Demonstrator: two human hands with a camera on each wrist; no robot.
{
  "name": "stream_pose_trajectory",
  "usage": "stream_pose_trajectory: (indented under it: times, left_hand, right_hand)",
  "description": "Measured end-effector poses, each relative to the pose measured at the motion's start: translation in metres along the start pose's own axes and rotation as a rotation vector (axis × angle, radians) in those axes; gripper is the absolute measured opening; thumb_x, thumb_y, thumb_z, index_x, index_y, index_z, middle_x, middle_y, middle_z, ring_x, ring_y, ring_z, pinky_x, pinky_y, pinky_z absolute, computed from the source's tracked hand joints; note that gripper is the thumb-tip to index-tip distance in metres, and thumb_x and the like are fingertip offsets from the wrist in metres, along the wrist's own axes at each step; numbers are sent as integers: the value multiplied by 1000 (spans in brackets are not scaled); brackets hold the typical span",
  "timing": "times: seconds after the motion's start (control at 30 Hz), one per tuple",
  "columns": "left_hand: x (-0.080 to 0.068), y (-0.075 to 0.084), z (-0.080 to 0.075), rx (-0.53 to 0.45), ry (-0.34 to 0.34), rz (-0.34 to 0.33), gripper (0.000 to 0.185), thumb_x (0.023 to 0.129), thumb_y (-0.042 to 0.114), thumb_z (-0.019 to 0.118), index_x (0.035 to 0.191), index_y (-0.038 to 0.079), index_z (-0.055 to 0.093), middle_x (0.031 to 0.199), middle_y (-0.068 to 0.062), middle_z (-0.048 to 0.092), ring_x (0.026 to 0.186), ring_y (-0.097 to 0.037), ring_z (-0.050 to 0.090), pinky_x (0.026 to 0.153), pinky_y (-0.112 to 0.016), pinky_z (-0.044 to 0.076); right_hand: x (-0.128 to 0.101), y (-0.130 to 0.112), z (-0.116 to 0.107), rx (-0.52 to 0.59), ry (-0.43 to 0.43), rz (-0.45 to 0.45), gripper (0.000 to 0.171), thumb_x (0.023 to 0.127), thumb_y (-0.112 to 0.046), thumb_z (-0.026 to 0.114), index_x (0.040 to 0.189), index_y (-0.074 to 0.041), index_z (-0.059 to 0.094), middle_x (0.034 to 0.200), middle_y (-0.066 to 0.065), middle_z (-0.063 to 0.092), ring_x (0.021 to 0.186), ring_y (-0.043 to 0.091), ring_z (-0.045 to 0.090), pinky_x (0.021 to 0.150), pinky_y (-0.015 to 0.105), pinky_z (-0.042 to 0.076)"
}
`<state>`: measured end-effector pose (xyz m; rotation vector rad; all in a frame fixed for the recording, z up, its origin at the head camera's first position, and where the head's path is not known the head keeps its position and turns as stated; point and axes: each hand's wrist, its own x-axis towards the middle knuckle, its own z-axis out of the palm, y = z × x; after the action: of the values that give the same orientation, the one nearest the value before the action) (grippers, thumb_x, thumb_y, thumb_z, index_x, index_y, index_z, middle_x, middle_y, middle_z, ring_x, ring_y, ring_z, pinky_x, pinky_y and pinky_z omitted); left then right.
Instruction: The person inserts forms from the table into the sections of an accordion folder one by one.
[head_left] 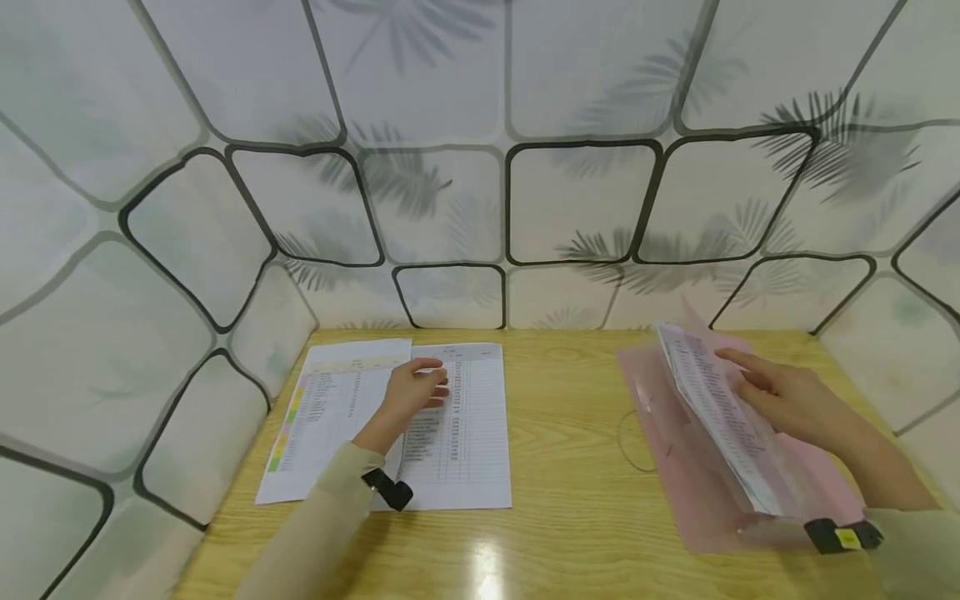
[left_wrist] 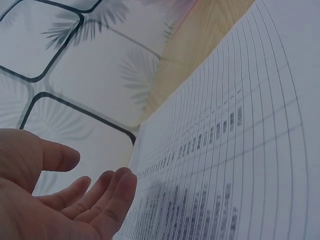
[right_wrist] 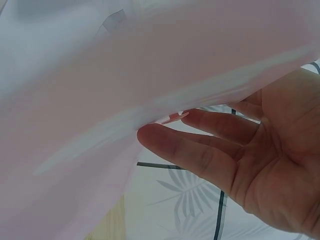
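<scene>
Two printed sheets lie side by side on the wooden table (head_left: 570, 508): one with a coloured column (head_left: 318, 425) and one with a ruled table (head_left: 468, 433). My left hand (head_left: 429, 385) hovers over their seam with relaxed, slightly curled fingers (left_wrist: 107, 192) and holds nothing; the ruled sheet (left_wrist: 235, 150) fills the left wrist view. At the right a pink translucent folder (head_left: 678, 467) lies open. A stack of printed pages (head_left: 712, 408) is tilted up in it. My right hand (head_left: 746, 375) rests straight fingers (right_wrist: 190, 150) against the raised pink flap (right_wrist: 125, 75) and pages.
Panel walls (head_left: 465, 200) with black frames and leaf prints close in the table at the back and both sides. A thin elastic loop (head_left: 628, 442) lies beside the folder's left edge. Bare wood runs between the sheets and the folder.
</scene>
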<state>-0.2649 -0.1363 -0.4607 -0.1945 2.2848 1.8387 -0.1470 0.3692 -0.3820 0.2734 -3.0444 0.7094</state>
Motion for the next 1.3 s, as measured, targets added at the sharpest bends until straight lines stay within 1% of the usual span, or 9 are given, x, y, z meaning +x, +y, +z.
stream_pose_trajectory:
  times: [0.2,0.33,0.57,0.77,0.83,0.93,1.03,1.17,1.3]
  left_hand:
    - [-3,-3,-32,41,57,17,43,104,15,62,143,-3,59,126,-32,70,96,-32,78,81,-38,66]
    - [-5,-6,-54,122,116,45,43,104,16,62,142,-3,59,123,-32,71,87,-27,78,76,-34,66]
    - [-16,-18,-89,288,209,83,42,103,18,64,140,-3,60,116,-30,73,81,-26,78,69,-31,65]
    - [-21,-31,-113,406,316,94,44,101,20,66,137,-5,62,114,-30,75,66,-24,76,56,-23,56]
    - [-22,-34,-119,459,355,106,44,100,21,66,135,-5,64,113,-30,75,72,-31,77,60,-26,57]
    - [-24,-37,-127,531,412,104,44,98,22,67,132,-5,65,115,-30,75,93,-40,76,75,-39,59]
    - [-27,-37,-133,592,454,63,47,98,26,65,133,-3,64,119,-30,73,110,-47,70,87,-52,54]
    - [-31,-39,-141,656,459,-9,55,97,32,65,140,0,59,130,-32,67,119,-50,64,89,-59,52]
    - [-34,-41,-145,724,428,-32,64,95,36,68,145,-1,54,141,-32,60,127,-52,60,93,-63,53]
  right_hand:
    - [1,0,0,9,-20,15,54,109,-20,54,159,-3,43,120,38,67,64,7,57,55,25,48]
    - [-1,4,-1,16,-23,15,54,110,-22,54,159,-4,42,130,43,61,69,7,60,56,26,50]
    - [0,5,-2,9,-19,7,53,110,-24,52,160,-5,42,120,35,67,60,6,55,55,26,47]
    - [-1,7,0,13,-11,-3,52,110,-23,52,158,-5,43,112,31,70,59,4,55,53,26,48]
    - [-2,9,1,9,-13,-1,52,110,-22,53,158,-5,44,117,35,69,63,3,57,55,25,49]
    - [-3,12,1,4,-24,5,53,109,-23,54,158,-4,43,128,41,64,69,3,61,57,25,51]
    - [-1,13,2,2,-34,3,54,109,-23,55,159,-4,42,131,43,62,74,3,63,59,25,51]
    - [2,11,3,0,-33,0,54,109,-24,54,159,-4,42,130,42,63,72,2,62,59,25,51]
    - [5,9,4,7,-24,-9,53,109,-22,54,158,-4,43,123,39,67,66,3,59,57,25,50]
